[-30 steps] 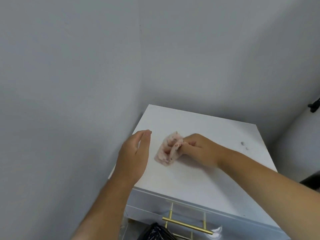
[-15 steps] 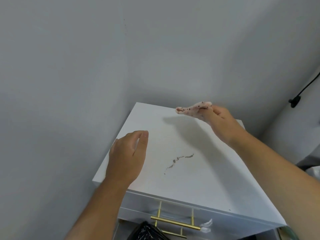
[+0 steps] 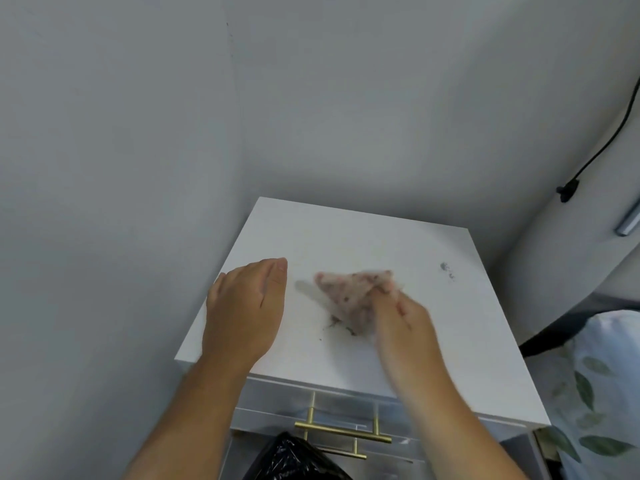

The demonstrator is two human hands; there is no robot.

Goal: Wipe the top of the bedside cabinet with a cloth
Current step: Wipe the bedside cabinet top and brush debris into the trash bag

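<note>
Your right hand (image 3: 403, 323) has its fingers (image 3: 384, 303) closed on the cloth (image 3: 353, 296), pinching its near corner, though the hand is blurred and you cannot make out each finger. The cloth is pale pink with dark specks, fanned out in a rough triangle pointing left and pressed against the white top of the bedside cabinet (image 3: 363, 237), about mid-surface. Right at its lower edge sits a smear of dark crumbs (image 3: 337, 323), touching the cloth. Your left hand (image 3: 242, 306) lies flat, palm down, fingers together and holding nothing, on the left part of the top near the front-left corner, just beside the cloth but apart from it. Further out, a second small patch of dark specks (image 3: 446, 270) sits well apart near the right edge. The cabinet is tucked into a corner, grey wall (image 3: 138, 133) on its left and behind. Below the front edge you see glossy drawer fronts with a brass bar handle (image 3: 343, 432), and a black plastic bag (image 3: 294, 460) bunched beneath it. On the far right, a black cable (image 3: 602, 147) runs down the wall, and a leaf-printed fabric (image 3: 588, 393) lies beside the cabinet.
</note>
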